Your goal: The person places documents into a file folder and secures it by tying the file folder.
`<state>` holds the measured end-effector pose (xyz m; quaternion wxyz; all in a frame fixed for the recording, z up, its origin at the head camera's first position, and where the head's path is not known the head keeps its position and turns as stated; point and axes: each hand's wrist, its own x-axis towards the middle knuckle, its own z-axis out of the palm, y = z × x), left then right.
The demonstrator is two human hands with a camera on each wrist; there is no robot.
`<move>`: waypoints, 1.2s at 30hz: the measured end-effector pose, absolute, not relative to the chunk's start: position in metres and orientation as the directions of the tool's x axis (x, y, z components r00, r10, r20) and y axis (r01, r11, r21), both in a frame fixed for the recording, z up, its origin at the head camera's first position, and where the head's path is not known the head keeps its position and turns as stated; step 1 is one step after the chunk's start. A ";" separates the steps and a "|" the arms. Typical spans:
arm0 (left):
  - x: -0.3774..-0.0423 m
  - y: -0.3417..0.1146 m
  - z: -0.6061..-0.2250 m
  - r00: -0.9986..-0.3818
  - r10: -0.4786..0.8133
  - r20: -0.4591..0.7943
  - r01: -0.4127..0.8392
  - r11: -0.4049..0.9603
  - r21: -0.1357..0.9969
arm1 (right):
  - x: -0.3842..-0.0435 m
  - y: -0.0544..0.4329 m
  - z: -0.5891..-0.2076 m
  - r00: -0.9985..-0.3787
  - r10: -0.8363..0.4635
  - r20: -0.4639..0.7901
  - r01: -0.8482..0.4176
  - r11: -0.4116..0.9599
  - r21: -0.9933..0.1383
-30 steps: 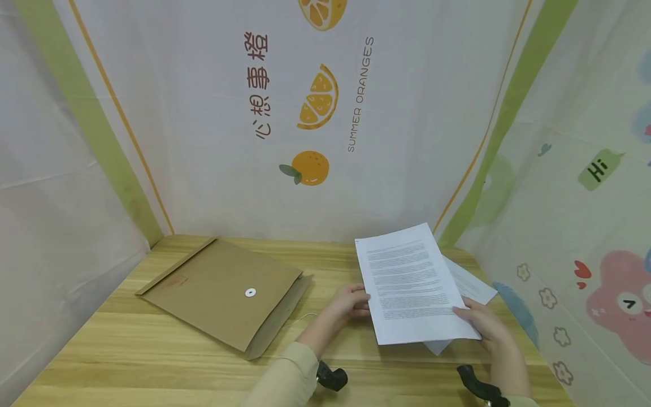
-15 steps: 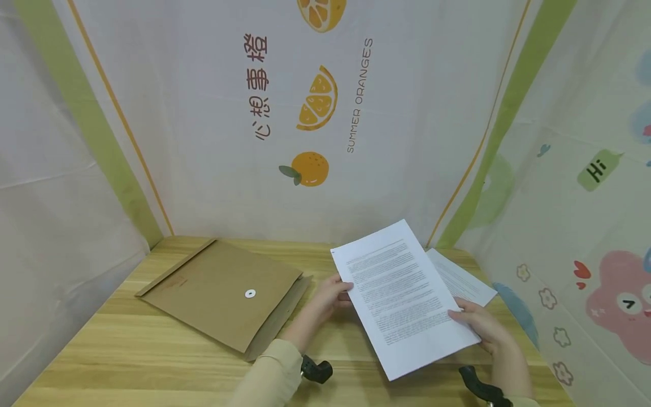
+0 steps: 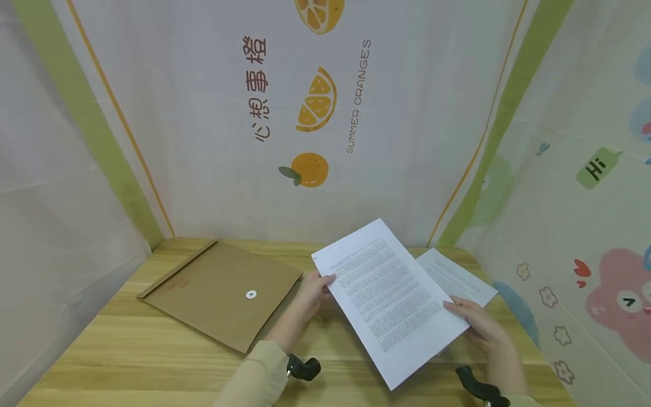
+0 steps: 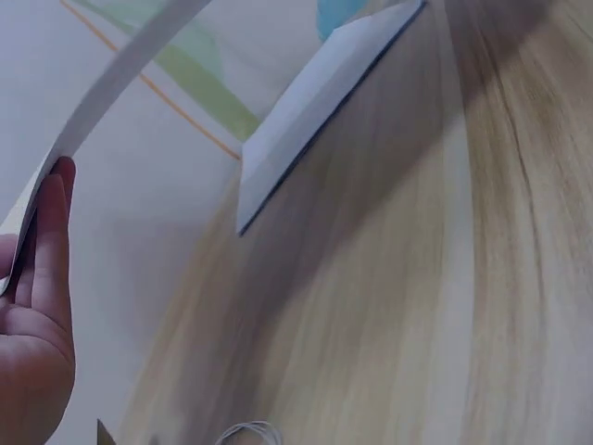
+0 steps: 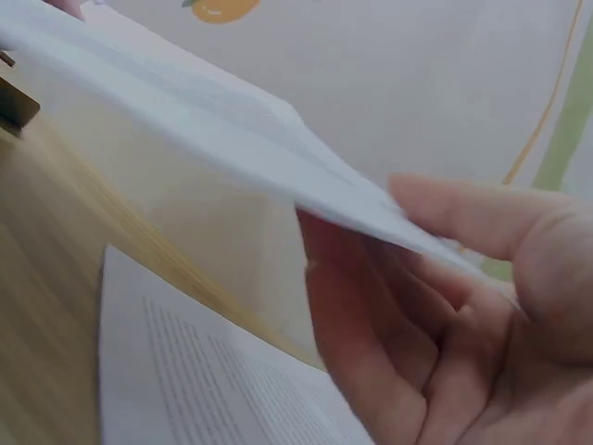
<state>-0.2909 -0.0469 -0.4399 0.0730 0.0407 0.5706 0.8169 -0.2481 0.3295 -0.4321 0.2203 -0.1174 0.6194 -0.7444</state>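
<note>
- the held papers (image 3: 386,299) are up off the table (image 3: 168,362), long side slanting from far left to near right.
- the left hand (image 3: 311,293) pinches their left edge; the right hand (image 3: 480,325) grips the right edge, thumb on top, fingers underneath.
- the brown envelope (image 3: 218,299) lies flat to their left, slanting the same way, less steeply; the left hand is nearer it.
- another printed sheet (image 3: 460,278) lies just past the right hand.
</note>
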 end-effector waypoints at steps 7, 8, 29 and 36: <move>-0.285 -0.056 -0.435 -0.998 0.066 -0.008 -0.035 -0.418 0.908 | -0.250 0.315 -0.435 -0.835 -0.545 0.081 0.162 -0.383 -0.909; -0.285 -0.057 -0.435 -0.999 0.053 -0.010 -0.032 -0.428 0.903 | -0.250 0.312 -0.437 -0.834 -0.545 0.084 0.163 -0.390 -0.906; -0.269 -0.088 -0.432 -1.000 0.006 0.031 0.025 -0.445 0.895 | -0.228 0.241 -0.433 -0.997 0.029 -0.066 0.066 -0.024 -0.998; -0.261 -0.109 -0.426 -0.999 -0.002 0.040 0.038 -0.358 0.933 | -0.228 0.255 -0.433 -0.997 -0.033 -0.066 0.067 -0.026 -0.997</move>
